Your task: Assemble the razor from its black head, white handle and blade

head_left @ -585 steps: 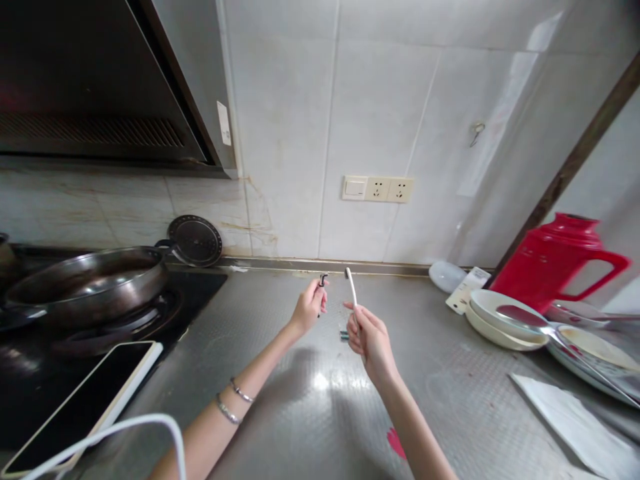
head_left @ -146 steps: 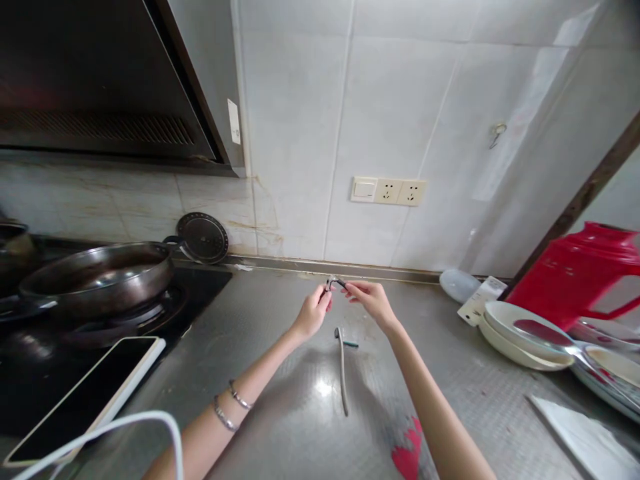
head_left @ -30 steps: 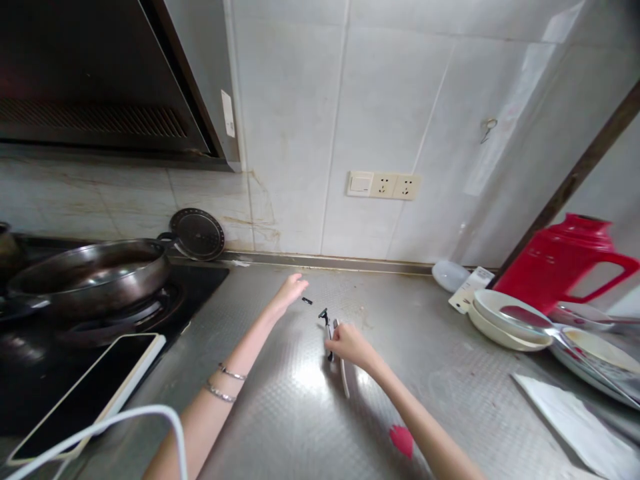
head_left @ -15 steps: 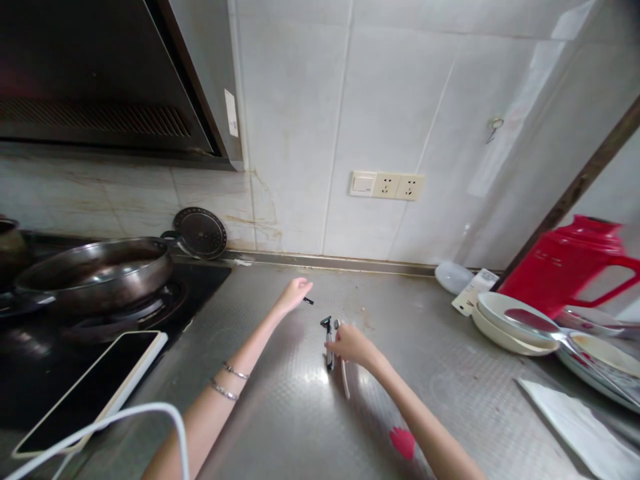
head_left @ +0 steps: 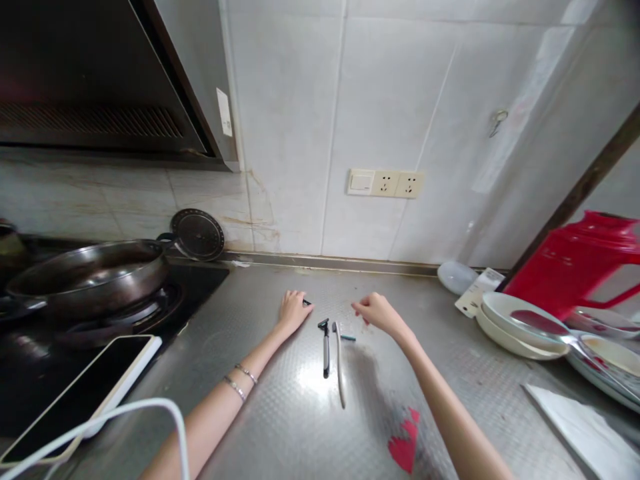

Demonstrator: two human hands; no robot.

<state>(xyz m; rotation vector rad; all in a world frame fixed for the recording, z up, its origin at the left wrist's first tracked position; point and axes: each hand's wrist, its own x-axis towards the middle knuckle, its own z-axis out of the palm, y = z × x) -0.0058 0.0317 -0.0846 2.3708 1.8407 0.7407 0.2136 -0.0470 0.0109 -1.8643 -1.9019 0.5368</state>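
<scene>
On the metal counter, my left hand point(head_left: 294, 311) is low, its thumb and fingers closed around a small black piece point(head_left: 307, 303) that is mostly covered. My right hand point(head_left: 379, 312) is above the counter to the right, fingers curled together, with nothing visible in them. Between my hands lies a razor point(head_left: 327, 352) with a black and grey handle, its head pointing to the wall. Beside it is a white toothbrush point(head_left: 341, 370) with a dark-bristled head. A short teal stick-like piece point(head_left: 349, 338) lies just right of the toothbrush.
At left, a steel pan point(head_left: 95, 277) sits on the black stove, with a phone point(head_left: 85, 400) and white cable point(head_left: 150, 403) nearer me. Stacked bowls point(head_left: 505, 333), a red thermos jug point(head_left: 575, 267) and a white sheet point(head_left: 580, 427) are at right. A red sticker point(head_left: 405, 445) marks the counter.
My right hand has let go of the razor and toothbrush area and moved up and right, uncovering the teal piece. My left hand has come down over the black piece.
</scene>
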